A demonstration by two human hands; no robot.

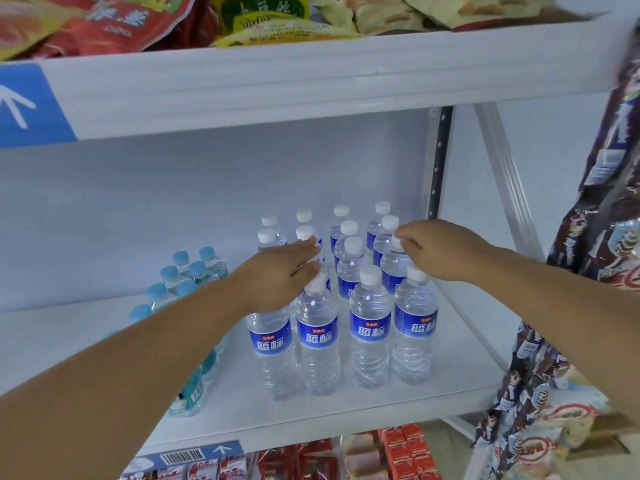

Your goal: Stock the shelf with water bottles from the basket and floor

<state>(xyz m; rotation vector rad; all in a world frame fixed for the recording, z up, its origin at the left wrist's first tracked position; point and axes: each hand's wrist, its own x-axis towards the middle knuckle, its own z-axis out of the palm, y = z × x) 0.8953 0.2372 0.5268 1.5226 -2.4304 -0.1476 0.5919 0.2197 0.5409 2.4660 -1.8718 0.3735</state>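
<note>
The person is standing before the white shelf [346,420] and is reaching with both arms into the block of water bottles [370,327], which is standing upright in neat rows at the 3 o'clock side of the board. The left hand [280,275] is lying flat and open, palm down, over the caps of the front-left bottles; I think it is steadying them so that they are not falling while the rows are being pushed together. The right hand [440,249] is pinching with its fingertips the white cap of one bottle [394,268] in the right column, probably because the cap is the only part free to take hold of in such a tight group. At 9 o'clock from the block, smaller bottles with teal caps [183,271] are making a separate line, a little apart. The basket and the floor are not showing here, so how much stock is remaining I cannot say. Snack bags [104,22] are filling the board above.
</note>
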